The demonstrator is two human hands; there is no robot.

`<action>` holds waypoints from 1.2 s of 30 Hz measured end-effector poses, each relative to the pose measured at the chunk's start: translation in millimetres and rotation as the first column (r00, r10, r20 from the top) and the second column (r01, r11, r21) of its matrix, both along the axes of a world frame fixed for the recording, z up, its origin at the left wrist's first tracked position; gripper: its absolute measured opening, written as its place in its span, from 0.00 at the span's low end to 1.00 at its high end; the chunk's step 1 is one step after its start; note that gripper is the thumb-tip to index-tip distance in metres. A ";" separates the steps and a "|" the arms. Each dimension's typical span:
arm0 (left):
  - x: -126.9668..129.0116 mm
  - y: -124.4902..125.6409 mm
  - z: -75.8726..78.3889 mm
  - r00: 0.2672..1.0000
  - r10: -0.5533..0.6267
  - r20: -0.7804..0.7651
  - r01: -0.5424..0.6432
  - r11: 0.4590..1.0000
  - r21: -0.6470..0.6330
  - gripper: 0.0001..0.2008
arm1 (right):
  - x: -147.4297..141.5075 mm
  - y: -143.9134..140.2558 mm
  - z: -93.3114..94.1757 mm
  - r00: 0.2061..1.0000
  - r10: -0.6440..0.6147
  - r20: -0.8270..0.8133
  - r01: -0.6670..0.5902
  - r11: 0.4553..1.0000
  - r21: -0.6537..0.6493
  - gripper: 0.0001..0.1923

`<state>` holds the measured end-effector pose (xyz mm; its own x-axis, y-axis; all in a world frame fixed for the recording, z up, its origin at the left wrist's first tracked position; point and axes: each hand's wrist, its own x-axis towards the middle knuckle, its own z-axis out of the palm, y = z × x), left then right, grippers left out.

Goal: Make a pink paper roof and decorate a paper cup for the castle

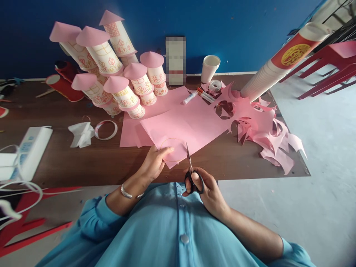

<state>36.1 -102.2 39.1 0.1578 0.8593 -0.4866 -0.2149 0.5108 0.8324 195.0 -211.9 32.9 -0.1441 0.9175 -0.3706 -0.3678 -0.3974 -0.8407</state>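
My left hand point(156, 160) pinches the near corner of a pink paper sheet point(174, 129), thumb on top. A circle outline point(175, 139) is drawn on the sheet close to that thumb. In my right hand point(210, 191) is a pair of scissors point(190, 168) with black handles, fingers through the loops. The blades point away from me and lie at the right edge of the drawn circle. Whether the blades are parted is hard to make out. More pink paper point(130, 129) lies flat beneath the held sheet.
Decorated paper-cup towers point(122, 94) with pink cone roofs stand at the back left. Pink scraps point(258, 126) pile up at right beside a tall stack of cups point(267, 74). Markers point(205, 95), a white cup point(210, 68), a tape roll point(106, 129) and a power strip point(35, 152) are also on the table.
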 end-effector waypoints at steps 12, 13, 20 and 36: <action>-6.2 3.8 3.2 0.997 -0.059 -0.046 0.058 0.998 -0.019 0.12 | 1.8 -0.4 -5.1 1.000 0.028 0.012 -0.028 1.000 0.006 0.25; -6.3 4.4 4.7 0.997 -0.065 -0.043 0.065 0.998 -0.016 0.13 | 1.8 -0.5 -5.6 1.000 0.026 0.008 -0.027 1.000 0.006 0.26; -7.1 5.2 5.5 0.997 -0.068 -0.048 0.069 0.998 0.003 0.13 | 0.5 1.0 -7.1 1.000 0.028 0.007 -0.028 1.000 0.003 0.26; -23.4 18.3 9.2 0.990 -0.138 -0.002 0.138 0.988 -0.067 0.16 | 8.0 9.7 -6.5 0.994 0.102 -0.039 -0.102 0.995 0.008 0.24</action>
<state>12.7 -83.9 48.3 0.2688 0.7952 -0.5435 -0.1329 0.5895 0.7967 203.0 -202.2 26.4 -0.2509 0.8996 -0.3575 -0.3581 -0.4294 -0.8291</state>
